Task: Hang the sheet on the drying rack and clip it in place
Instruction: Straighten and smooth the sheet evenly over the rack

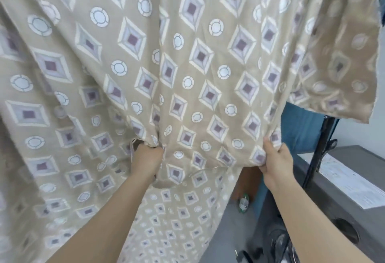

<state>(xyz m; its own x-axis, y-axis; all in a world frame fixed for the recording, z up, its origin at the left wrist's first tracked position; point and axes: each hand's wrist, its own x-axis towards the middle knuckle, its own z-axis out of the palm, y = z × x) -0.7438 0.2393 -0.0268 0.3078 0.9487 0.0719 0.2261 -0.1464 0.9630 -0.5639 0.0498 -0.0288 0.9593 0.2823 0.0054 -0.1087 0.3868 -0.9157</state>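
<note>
Hanging from somewhere above the top of the view, the sheet (87, 58) fills almost everything from the left side to well past the middle. It is beige cloth printed with pale diamonds and white circles, and it falls in long loose folds, with a lower part spreading down between the two forearms. What it hangs from is out of sight. Left of centre, the left hand (148, 158) has its fingers curled into a bunched fold of the sheet and grips it, the cloth puckering around the knuckles. Well apart from it to the right, at about the same height, the right hand (275, 159) grips the sheet's side edge, thumb and fingers closed on the cloth. Above that hand, a further flap of the same sheet hangs at the upper right with its paler back showing. Lower down, a small greenish bottle (243, 202) stands on the grey floor (229, 227) beside something brown. Past the sheet's edge hangs a blue cloth (300, 131), and just right of it a black pole (321, 148) slants up under the flap; whether it belongs to the drying rack cannot be told. At the far right, a white printed paper (352, 181) lies on a grey surface (325, 196).
</note>
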